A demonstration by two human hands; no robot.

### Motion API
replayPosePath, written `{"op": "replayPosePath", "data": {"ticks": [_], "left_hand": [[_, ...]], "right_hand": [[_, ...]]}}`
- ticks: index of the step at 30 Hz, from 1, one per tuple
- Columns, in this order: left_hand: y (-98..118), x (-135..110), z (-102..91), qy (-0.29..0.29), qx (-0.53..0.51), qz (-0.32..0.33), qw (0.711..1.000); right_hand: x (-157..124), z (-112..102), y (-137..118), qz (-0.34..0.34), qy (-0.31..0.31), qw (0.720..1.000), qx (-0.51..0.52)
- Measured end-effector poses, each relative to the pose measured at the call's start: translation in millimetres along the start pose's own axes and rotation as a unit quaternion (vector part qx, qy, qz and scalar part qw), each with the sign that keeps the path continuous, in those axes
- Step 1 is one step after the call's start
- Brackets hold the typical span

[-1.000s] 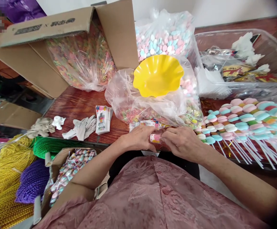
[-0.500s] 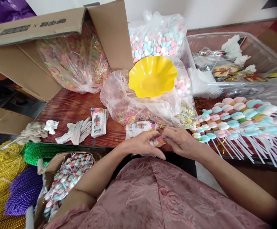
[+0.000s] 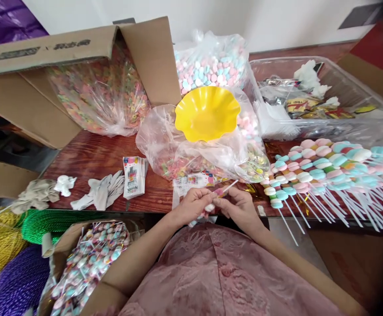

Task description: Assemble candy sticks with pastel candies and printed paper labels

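Close to my body, both hands work on one marshmallow stick [image 3: 207, 209], whose pink and white pieces show partly between the fingers. Its white stick [image 3: 233, 185] points up and to the right. My left hand [image 3: 193, 204] is closed around the candy part, and the fingers of my right hand [image 3: 240, 210] pinch near the base of the stick. Pink printed wrapper shows between the fingertips. Just beyond the hands lie printed wrappers [image 3: 191, 179] on the table edge. To the right is a pile of marshmallow sticks [image 3: 323, 164] with white sticks toward me.
A yellow scalloped bowl [image 3: 207, 113] rests on bags of candy. An open cardboard box [image 3: 152, 61] stands left, a clear plastic tub [image 3: 352, 118] right. Gloves [image 3: 104, 191] and a wrapper stack [image 3: 134, 177] lie left. Below is a box of wrapped candy sticks [image 3: 91, 254].
My hands have drawn together around the marshmallow stick, and its white stick now shows above the right fingers. My left fingers, spread earlier, are closed. The view has shifted slightly.
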State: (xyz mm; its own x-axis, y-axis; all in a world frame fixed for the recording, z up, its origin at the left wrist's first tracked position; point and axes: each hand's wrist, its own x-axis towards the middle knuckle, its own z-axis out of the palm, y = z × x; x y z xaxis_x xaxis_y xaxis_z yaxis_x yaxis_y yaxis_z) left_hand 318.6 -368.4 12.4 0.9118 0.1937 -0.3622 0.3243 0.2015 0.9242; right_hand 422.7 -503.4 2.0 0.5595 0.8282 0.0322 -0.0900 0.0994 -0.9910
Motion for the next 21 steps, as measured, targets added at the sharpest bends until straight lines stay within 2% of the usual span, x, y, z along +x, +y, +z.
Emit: {"op": "replayPosePath", "data": {"ticks": [4,8,9,11,12,14,16,18,19,21], "left_hand": [[10,-8,-6.2,-0.086,0.052,0.011,0.995],[9,-11,-18.0,-0.167,0.040,-0.043,0.984],[6,-11,-19.5,-0.172,0.023,-0.058,0.983],[0,-11,-20.5,-0.161,-0.021,-0.077,0.984],[-3,-11,-20.5,-0.151,-0.042,-0.082,0.984],[-8,-12,-20.8,-0.137,-0.075,-0.086,0.984],[-10,-14,-22.5,-0.158,-0.082,-0.095,0.980],[-10,-15,-25.3,-0.218,-0.060,-0.112,0.968],[-9,-16,-26.6,-0.254,-0.045,-0.121,0.959],[-6,-17,-27.9,-0.312,-0.009,-0.131,0.941]], "right_hand": [[-2,9,4,-0.019,0.034,0.999,-0.014],[4,9,5,-0.007,0.031,0.999,0.023],[4,8,5,-0.021,0.048,0.999,0.002],[1,6,4,-0.081,0.099,0.986,-0.109],[-1,5,1,-0.125,0.120,0.966,-0.191],[-8,0,-4,-0.221,0.103,0.897,-0.370],[-13,-4,-8,-0.316,0.015,0.803,-0.505],[-17,-7,-11,-0.387,-0.056,0.733,-0.557],[-18,-7,-12,-0.407,-0.074,0.712,-0.567],[-20,-8,-12,-0.413,-0.091,0.695,-0.581]]}}
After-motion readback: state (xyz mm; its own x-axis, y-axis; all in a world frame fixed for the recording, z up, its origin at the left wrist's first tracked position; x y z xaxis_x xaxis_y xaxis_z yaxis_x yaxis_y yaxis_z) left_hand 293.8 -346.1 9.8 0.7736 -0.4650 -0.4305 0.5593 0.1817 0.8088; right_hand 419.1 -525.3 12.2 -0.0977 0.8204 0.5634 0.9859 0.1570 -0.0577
